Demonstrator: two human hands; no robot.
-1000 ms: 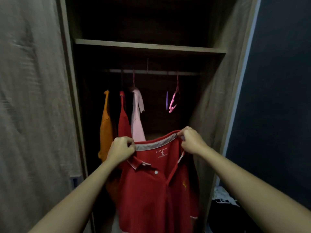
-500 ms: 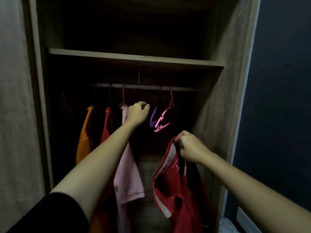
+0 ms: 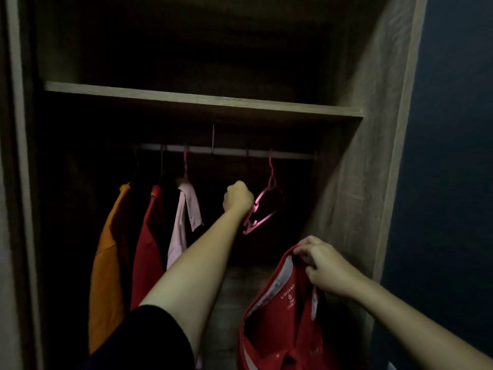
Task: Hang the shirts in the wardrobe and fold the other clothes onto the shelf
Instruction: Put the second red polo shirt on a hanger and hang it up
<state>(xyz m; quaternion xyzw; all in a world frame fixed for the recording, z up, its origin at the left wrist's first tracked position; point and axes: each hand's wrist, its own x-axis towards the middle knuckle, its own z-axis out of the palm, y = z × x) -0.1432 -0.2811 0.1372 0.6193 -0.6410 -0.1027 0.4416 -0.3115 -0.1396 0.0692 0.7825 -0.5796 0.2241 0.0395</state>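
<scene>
My right hand (image 3: pixel 321 267) is shut on the collar of a red polo shirt (image 3: pixel 280 335), which hangs limp at the lower right in front of the open wardrobe. My left hand (image 3: pixel 238 196) reaches up under the rail (image 3: pixel 229 150), closed in a fist where a hanger hangs, touching the pink hanger (image 3: pixel 262 209) to its right. The hanger inside the fist is hidden by the fingers. An orange shirt (image 3: pixel 106 276), a red shirt (image 3: pixel 146 249) and a pale pink shirt (image 3: pixel 184 222) hang at the rail's left end.
A wooden shelf (image 3: pixel 202 100) spans the wardrobe above the rail. The wardrobe's right side panel (image 3: pixel 368 182) stands close to my right hand, with a dark blue wall (image 3: pixel 453 182) beyond it. The wardrobe interior is very dark.
My left hand let go of the red polo's collar and rose to the hangers on the rail, closing there. The polo now hangs from my right hand alone.
</scene>
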